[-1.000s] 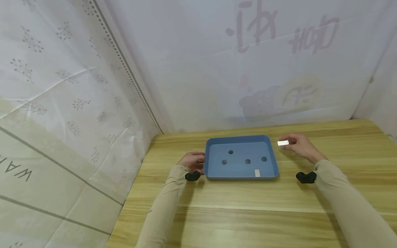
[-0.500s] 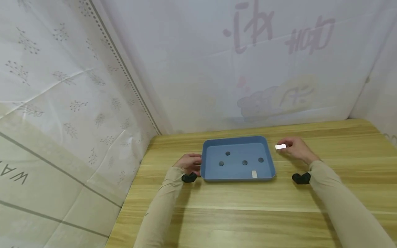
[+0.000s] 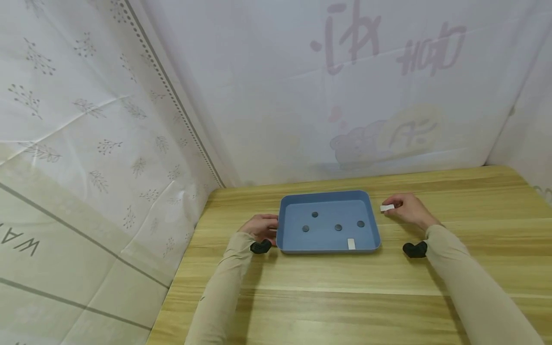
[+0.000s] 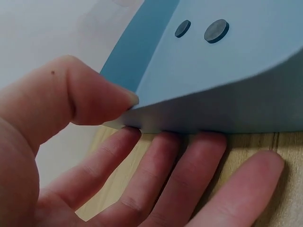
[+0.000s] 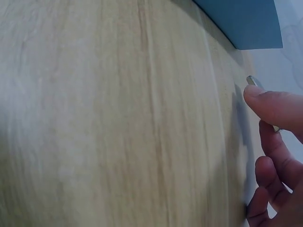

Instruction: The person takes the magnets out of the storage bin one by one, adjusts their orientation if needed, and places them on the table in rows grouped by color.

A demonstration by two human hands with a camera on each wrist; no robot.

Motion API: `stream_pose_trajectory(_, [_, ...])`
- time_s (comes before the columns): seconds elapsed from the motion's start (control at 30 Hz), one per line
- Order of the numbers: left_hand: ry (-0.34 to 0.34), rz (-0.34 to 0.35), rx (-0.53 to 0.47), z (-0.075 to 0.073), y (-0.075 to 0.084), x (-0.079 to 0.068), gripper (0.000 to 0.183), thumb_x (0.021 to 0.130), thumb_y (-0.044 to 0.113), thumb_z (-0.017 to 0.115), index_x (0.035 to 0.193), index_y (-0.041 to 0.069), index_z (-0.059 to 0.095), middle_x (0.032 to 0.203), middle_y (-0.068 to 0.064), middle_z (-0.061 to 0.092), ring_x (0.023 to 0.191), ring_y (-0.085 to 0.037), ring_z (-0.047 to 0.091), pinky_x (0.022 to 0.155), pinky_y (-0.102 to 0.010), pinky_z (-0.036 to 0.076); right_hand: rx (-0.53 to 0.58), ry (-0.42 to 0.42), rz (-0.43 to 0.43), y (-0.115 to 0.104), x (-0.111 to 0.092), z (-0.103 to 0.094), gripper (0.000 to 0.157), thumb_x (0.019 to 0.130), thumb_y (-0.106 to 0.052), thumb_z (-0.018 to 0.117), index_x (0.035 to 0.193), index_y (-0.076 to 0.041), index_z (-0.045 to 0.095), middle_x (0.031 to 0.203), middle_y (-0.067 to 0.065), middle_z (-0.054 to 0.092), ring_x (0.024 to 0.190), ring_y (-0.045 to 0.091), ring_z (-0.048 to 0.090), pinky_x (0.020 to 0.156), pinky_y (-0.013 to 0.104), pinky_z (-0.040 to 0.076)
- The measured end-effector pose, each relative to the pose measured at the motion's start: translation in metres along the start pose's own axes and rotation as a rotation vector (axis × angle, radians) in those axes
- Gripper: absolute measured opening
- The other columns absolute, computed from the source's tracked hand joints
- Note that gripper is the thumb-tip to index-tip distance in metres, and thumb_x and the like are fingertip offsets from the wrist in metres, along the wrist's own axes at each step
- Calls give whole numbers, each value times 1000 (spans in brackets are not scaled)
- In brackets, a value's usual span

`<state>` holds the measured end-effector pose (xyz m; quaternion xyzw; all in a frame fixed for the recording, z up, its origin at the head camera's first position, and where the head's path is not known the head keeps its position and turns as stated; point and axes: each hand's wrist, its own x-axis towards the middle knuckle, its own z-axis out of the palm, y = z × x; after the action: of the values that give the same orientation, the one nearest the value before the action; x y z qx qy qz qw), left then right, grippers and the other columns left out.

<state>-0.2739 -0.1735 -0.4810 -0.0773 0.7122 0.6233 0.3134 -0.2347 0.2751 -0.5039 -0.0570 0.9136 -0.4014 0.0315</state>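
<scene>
A shallow blue tray (image 3: pixel 327 250) sits on the wooden table. Its floor carries several dark grey round discs (image 3: pixel 338 227) and a small white rectangular piece (image 3: pixel 351 244) near the front wall. At the tray's left side, my left hand (image 3: pixel 260 227) holds it: the left wrist view has the thumb on the rim and fingertips against the outer wall. Right of the tray, my right hand (image 3: pixel 408 209) pinches another thin white rectangular piece (image 3: pixel 387 208) between thumb and fingers. The right wrist view shows only this piece's shiny ends, as the thumb hides the rest.
The wooden table (image 3: pixel 327 306) extends in front of the tray and to its right. A printed white curtain (image 3: pixel 276 120) hangs behind the table's back edge, with a patterned one (image 3: pixel 108 158) at the left. Each wrist wears a black device (image 3: pixel 415 249).
My right hand has come down and slightly left with the white piece, which has tilted and looks less bright. The view shifted a little; my left hand stays at the tray.
</scene>
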Motion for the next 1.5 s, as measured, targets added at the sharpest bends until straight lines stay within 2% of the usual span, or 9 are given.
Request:
stream_pose_trajectory(0.23, [5,-14,-13,2,3,-5,46,90,0,54,136,0,50,103,-12,65,86,-25,64,62,-38,54,-4,2,-11,1,0,4,29,86,-14,70,112,1,69,95,16,65,78,20,51,66,31,42])
stream_pose_trajectory(0.47, [0,-9,6,4,8,-13,48,89,1,53,137,0,49,107,-14,64,87,-25,64,62,-38,54,-12,-3,12,5,0,9,29,87,-15,69,114,-2,69,105,18,65,88,24,53,72,31,42])
stream_pose_trajectory(0.67, [-1,-4,24,1,4,-6,46,90,3,54,136,2,51,102,-10,66,85,-25,65,61,-39,54,-3,-1,4,6,0,11,31,88,-16,68,115,0,68,112,22,64,91,27,57,75,33,44])
stream_pose_trajectory(0.9, [1,-28,-11,-2,-1,3,45,89,3,58,134,4,53,97,-8,66,83,-24,66,64,-41,55,10,-9,4,5,0,14,31,88,-14,68,115,3,67,112,24,65,92,29,62,80,40,48])
stream_pose_trajectory(1.2, [-2,-23,1,-2,-1,0,45,88,3,57,133,3,54,96,-8,66,84,-24,66,65,-41,56,23,-8,7,6,-1,17,33,90,-13,66,118,3,66,118,27,61,100,37,60,84,47,49])
stream_pose_trajectory(1.5, [4,-8,13,-4,-1,0,44,89,4,58,133,1,54,97,-8,66,83,-23,66,63,-39,55,32,-16,13,5,-2,17,32,91,-14,65,119,3,66,121,27,60,104,39,58,85,48,48])
